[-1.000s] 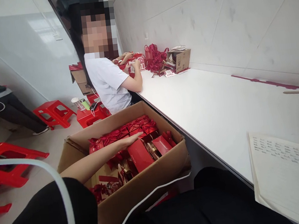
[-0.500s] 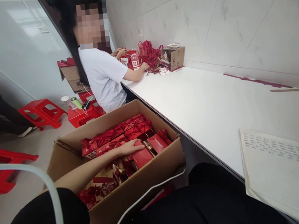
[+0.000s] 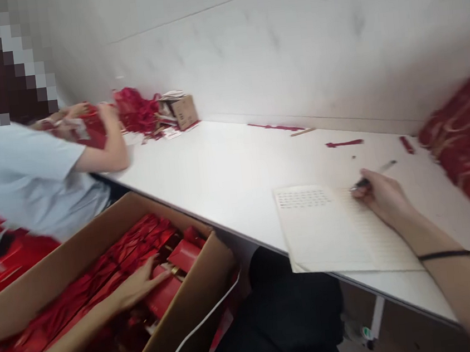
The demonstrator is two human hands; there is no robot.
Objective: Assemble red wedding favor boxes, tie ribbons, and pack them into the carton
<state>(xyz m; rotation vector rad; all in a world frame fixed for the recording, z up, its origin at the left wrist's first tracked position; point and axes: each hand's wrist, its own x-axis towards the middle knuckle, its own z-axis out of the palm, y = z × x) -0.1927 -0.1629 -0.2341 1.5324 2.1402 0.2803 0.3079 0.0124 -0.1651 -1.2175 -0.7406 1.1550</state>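
Note:
My left hand reaches into the open cardboard box, its fingers spread over a red gift box and touching it. More red gift boxes with ribbons lie packed around it, some showing gold-coloured parts. My right hand, with a black band at the wrist, is closed around a pen. The pen's tip is at the right page of an open notebook on the white table. Rows of small handwritten marks fill the top of the left page.
A co-worker in a white sleeve handles red items at the table's far left. Beyond stand red ribbons and a small carton. Ribbon strips lie along the wall. A red bag-like bundle stands at right. A white cable crosses the cardboard box.
The view has swung right, bringing my right hand with the pen and the whole notebook into sight. My left hand stays at the red gift boxes, its fingers now more spread.

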